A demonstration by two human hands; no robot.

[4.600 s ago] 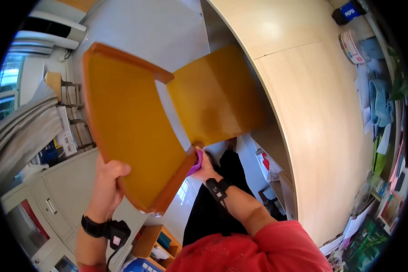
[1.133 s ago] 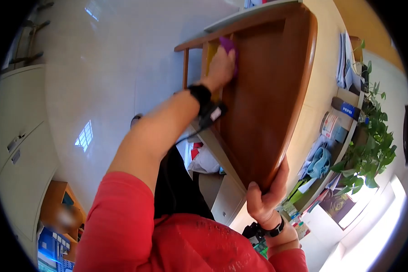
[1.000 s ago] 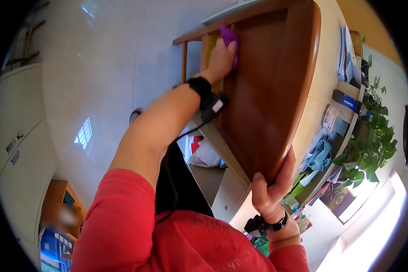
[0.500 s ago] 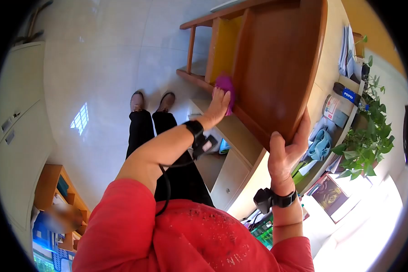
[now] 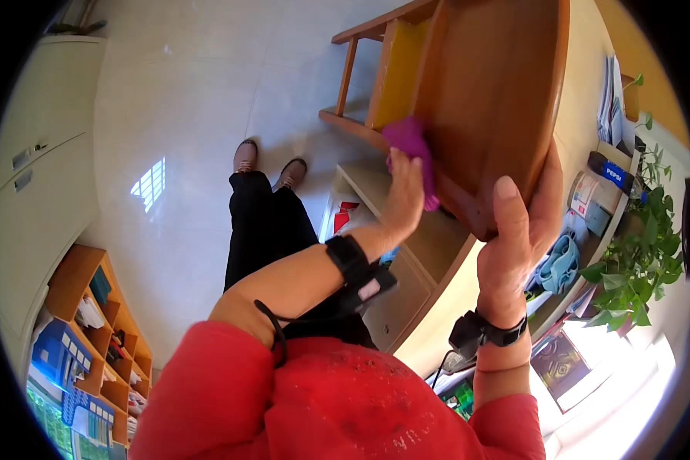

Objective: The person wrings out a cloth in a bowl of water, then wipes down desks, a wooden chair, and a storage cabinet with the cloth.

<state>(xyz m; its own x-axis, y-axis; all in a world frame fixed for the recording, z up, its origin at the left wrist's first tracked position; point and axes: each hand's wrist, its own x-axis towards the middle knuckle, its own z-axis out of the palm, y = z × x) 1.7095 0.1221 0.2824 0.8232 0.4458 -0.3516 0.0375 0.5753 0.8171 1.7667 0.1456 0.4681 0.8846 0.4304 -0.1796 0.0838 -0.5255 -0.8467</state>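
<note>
A wooden chair with a brown panel and a yellow part is tilted beside the light wooden desk. My left hand has its fingers on a purple cloth, which lies against the lower edge of the brown panel. Its palm side and thumb are mostly hidden. At the panel's near right corner, my right hand grips the rim, thumb on the near side and fingers along the outer edge. The chair's far end runs out of view at the top.
Below the chair is the desk's open compartment. Shelves at the right hold a Pepsi item, a blue cloth and a leafy plant. Pale cabinets and an orange shelf unit stand left. My shoes are on the tiled floor.
Since the earliest frame the chair has turned over, and the purple cloth has passed from my right hand to my left. Lately the cloth has moved down along the panel's edge toward me.
</note>
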